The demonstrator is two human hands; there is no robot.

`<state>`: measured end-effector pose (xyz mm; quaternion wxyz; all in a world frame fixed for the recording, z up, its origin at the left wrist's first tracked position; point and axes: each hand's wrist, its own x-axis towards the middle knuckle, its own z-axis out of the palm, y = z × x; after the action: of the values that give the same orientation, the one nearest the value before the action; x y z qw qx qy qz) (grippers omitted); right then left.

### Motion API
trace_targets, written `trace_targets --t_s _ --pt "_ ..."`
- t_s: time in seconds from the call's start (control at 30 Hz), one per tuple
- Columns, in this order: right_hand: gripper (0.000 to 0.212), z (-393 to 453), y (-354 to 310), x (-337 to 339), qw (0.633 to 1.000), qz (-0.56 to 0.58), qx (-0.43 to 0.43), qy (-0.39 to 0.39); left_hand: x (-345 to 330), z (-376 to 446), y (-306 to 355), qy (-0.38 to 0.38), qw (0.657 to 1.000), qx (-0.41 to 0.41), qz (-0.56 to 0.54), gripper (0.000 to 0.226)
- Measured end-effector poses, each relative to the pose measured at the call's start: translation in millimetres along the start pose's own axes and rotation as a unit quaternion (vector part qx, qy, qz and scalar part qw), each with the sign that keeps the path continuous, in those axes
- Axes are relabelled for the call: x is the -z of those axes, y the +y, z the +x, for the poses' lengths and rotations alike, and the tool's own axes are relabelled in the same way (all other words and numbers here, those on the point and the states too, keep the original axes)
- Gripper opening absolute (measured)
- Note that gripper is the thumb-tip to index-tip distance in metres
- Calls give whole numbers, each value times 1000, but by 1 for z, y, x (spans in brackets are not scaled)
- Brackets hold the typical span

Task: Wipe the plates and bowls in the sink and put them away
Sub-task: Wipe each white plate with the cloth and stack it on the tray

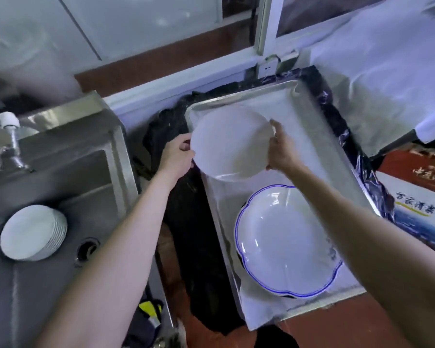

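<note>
White plate (230, 144) held over the far half of the steel tray (319, 136), gripped at opposite rims by both hands.

The left hand (177, 156) pinches the plate's left rim and the right hand (278, 151) curls round its right rim, so the plate hangs tilted between them, above the tray's paper lining (281, 109). The blue-rimmed scalloped plate (286, 239) lies in the near half, just beside and below. The bare lining lies straight under the grip, so the set-down looks like a short lowering. A stack of white plates (33, 232) waits in the sink (68, 177), nearer the left hand.
</note>
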<state>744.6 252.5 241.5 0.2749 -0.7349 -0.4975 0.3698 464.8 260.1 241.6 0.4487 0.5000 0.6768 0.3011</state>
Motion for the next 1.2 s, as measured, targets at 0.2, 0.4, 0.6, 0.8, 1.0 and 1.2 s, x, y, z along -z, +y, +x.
trace_targets --t_s 0.2,0.4,0.6,0.8,1.0,1.2 --pt "58 88 1 21 981 -160 43 -95 -43 55 18 44 980 15 191 44" --pt "52 118 11 18 960 -237 82 -121 -56 76 24 64 945 21 320 38" --pt "50 125 16 19 947 -280 99 -122 -65 76 30 72 910 42 406 25" --pt "49 126 24 16 943 -288 106 -126 -74 73 34 75 881 46 465 20" --pt "43 126 28 19 939 -292 123 -130 -71 72 38 67 883 46 463 21" --pt "61 117 16 44 943 -303 116 -74 -50 60 49 22 909 18 417 38"
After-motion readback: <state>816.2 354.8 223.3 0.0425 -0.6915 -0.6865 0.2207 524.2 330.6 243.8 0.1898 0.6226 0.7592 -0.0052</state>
